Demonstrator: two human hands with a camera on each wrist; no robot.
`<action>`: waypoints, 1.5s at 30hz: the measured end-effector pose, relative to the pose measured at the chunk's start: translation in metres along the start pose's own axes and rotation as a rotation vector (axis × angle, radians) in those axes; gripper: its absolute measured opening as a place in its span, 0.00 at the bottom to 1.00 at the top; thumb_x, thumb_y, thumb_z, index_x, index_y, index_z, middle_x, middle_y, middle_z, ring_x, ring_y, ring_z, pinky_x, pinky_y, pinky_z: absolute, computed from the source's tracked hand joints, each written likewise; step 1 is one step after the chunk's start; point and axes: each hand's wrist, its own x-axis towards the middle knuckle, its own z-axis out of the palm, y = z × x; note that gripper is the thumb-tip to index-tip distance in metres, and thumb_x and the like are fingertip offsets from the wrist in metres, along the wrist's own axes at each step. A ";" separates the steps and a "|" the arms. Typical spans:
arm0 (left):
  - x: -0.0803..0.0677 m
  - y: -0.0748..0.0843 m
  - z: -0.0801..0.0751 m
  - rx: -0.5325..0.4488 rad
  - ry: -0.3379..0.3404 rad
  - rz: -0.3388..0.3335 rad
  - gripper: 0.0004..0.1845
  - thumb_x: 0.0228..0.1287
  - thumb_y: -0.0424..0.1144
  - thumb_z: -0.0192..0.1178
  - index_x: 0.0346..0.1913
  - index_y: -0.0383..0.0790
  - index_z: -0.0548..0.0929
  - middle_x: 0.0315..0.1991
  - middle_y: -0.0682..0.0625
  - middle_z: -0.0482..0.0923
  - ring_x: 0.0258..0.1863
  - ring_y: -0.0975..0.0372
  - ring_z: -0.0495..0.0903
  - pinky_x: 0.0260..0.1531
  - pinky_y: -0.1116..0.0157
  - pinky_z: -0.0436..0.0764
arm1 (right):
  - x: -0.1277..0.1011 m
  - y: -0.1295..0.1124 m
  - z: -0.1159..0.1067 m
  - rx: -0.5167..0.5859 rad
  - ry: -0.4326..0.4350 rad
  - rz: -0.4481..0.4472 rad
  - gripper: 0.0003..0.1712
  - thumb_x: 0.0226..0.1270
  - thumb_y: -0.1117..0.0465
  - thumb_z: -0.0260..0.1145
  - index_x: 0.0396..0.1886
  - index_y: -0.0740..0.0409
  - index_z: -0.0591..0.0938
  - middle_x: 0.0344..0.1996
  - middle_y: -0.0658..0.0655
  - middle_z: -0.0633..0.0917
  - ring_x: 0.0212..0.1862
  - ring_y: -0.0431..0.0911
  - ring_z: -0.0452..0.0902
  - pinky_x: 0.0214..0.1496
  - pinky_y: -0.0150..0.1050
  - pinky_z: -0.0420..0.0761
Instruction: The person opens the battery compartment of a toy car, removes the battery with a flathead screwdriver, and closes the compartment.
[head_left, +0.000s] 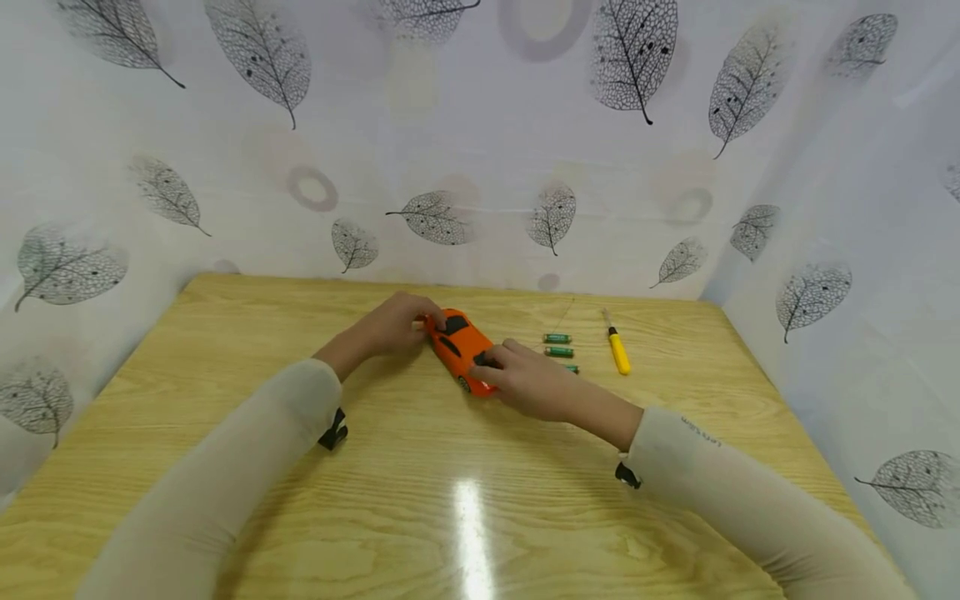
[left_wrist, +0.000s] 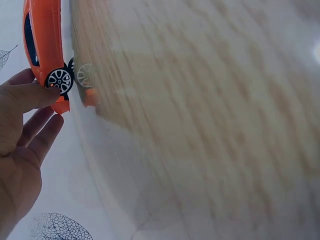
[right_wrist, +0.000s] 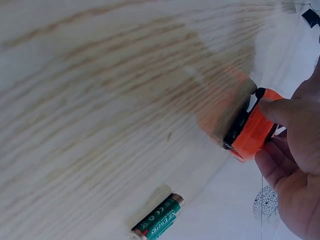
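Item: small orange plastic toy car [head_left: 461, 348] with black windows and silver-spoked wheels, standing on its wheels near the middle of a light wooden table [head_left: 420, 508] with a glossy grained top.

Left hand [head_left: 393, 325]: at the far end of the car, thumb and fingers curled round that end; in the left wrist view the thumb lies against a wheel [left_wrist: 59, 80] and the remaining fingers sit behind the car's end.

Right hand [head_left: 528, 383]: at the near end of the car, fingers bent over it and gripping it; in the right wrist view the thumb presses on the orange bodywork beside a black wheel.

Nearby: green cylindrical batteries [head_left: 558, 345] lying on their sides just right of the car, apart from it, the nearest one partly hidden by the right hand. One such battery [right_wrist: 159, 219] shows in the right wrist view.

Further right: yellow-handled screwdriver [head_left: 618, 348] lying flat, metal tip pointing away from the person, beside the batteries and not touching them.

Surround: white cloth backdrop [head_left: 480, 142] printed with grey skeleton leaves, enclosing the table on three sides.

Clothing: pale long sleeves [head_left: 247, 467] on both arms.
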 end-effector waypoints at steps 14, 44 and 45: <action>-0.007 0.013 0.005 -0.112 0.001 -0.018 0.10 0.64 0.34 0.73 0.48 0.40 0.88 0.49 0.47 0.85 0.53 0.53 0.81 0.57 0.52 0.81 | 0.008 0.010 -0.013 -0.051 -0.016 -0.093 0.28 0.65 0.54 0.76 0.63 0.55 0.81 0.53 0.57 0.82 0.54 0.53 0.76 0.59 0.44 0.81; 0.009 0.012 0.007 -0.394 -0.151 -0.052 0.09 0.59 0.29 0.75 0.43 0.40 0.90 0.51 0.47 0.85 0.59 0.52 0.79 0.68 0.54 0.75 | 0.017 -0.035 0.000 -0.228 0.014 -0.050 0.22 0.69 0.46 0.72 0.56 0.51 0.83 0.42 0.56 0.82 0.42 0.49 0.75 0.49 0.40 0.81; 0.009 0.012 0.007 -0.410 -0.156 -0.057 0.10 0.58 0.29 0.75 0.42 0.40 0.90 0.51 0.46 0.85 0.59 0.52 0.79 0.68 0.54 0.75 | 0.017 -0.037 0.000 -0.236 0.020 -0.046 0.22 0.69 0.46 0.72 0.56 0.51 0.83 0.42 0.56 0.82 0.41 0.49 0.74 0.48 0.40 0.81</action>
